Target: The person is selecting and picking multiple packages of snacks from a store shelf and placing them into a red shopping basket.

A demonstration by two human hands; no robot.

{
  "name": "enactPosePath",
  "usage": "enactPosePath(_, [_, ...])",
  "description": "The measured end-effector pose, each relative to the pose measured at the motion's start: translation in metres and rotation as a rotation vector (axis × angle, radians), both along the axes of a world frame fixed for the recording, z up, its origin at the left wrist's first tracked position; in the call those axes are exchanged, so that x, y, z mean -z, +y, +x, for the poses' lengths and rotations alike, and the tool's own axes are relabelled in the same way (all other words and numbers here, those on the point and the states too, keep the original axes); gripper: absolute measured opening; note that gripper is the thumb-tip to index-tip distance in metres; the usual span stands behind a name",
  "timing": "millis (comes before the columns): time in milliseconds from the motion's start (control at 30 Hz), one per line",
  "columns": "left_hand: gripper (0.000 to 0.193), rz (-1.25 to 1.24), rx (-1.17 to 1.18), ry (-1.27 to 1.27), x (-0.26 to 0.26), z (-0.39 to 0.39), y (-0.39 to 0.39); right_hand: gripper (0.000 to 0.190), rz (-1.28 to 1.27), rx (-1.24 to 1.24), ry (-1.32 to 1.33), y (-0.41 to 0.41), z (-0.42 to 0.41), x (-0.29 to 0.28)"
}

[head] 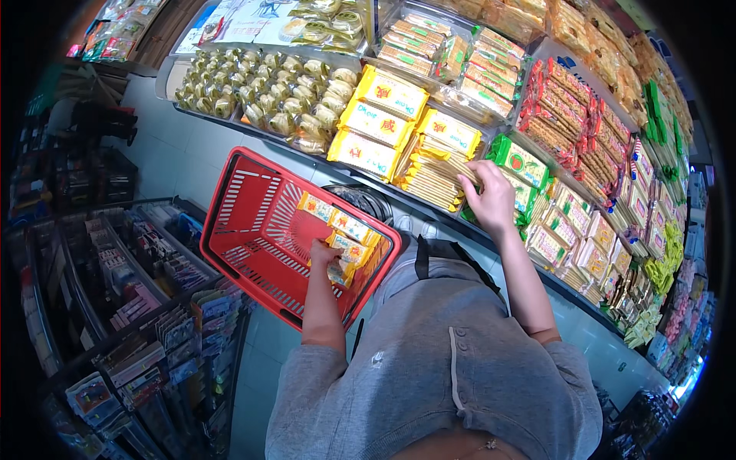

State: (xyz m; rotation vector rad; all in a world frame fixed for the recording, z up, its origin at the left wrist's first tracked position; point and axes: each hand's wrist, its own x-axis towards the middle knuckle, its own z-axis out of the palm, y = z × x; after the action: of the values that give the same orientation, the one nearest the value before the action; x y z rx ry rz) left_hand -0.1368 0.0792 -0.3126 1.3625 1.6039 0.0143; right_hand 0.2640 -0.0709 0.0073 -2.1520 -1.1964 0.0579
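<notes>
My left hand (324, 254) is inside the red plastic basket (244, 238), gripping a yellow-and-white biscuit packet (352, 250). Several similar packets lie along that side of the basket, some partly under my fingers. Over the shelf's front edge, my right hand (489, 192) has its thumb and fingertips at the right end of a stack of yellow-wrapped biscuit packets (435, 181). Whether it pinches one cannot be seen clearly. Green-wrapped packets (523, 167) lie just right of that hand. Larger yellow packets (374, 123) stand in a row to the left.
Clear-wrapped rolled pastries (276, 95) fill the left end of the display. Red-wrapped biscuits (566, 115) sit farther back. A black round object (359, 201) is on the floor beneath the shelf edge. Stationery racks (126, 282) stand left of the basket.
</notes>
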Motion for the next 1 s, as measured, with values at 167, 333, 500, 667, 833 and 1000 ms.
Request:
enactPosePath(167, [0.064, 0.107, -0.152, -0.012, -0.017, 0.028, -0.006, 0.019, 0.010, 0.003, -0.014, -0.004, 0.005, 0.002])
enactPosePath(333, [0.059, 0.153, -0.001, 0.097, -0.048, 0.015, -0.003, 0.018, -0.028, -0.030, 0.060, 0.005, -0.005, -0.009])
enactPosePath(500, [0.070, 0.330, 0.250, 0.655, -0.121, 0.075, -0.024, 0.017, -0.040, -0.042, 0.040, 0.000, -0.001, -0.001])
enactPosePath(667, [0.110, -0.076, -0.386, 0.844, -0.119, 0.070, -0.037, 0.017, 0.009, -0.081, 0.082, 0.004, -0.008, -0.003])
enactPosePath(833, [0.116, -0.061, -0.360, 0.820, -0.112, 0.071, -0.045, 0.018, 0.064, -0.086, 0.067, 0.002, -0.006, -0.005])
enactPosePath(1000, [0.119, -0.028, -0.135, 0.684, -0.119, 0.065, -0.045, 0.018, 0.108, -0.104, 0.060, -0.001, -0.003, -0.005])
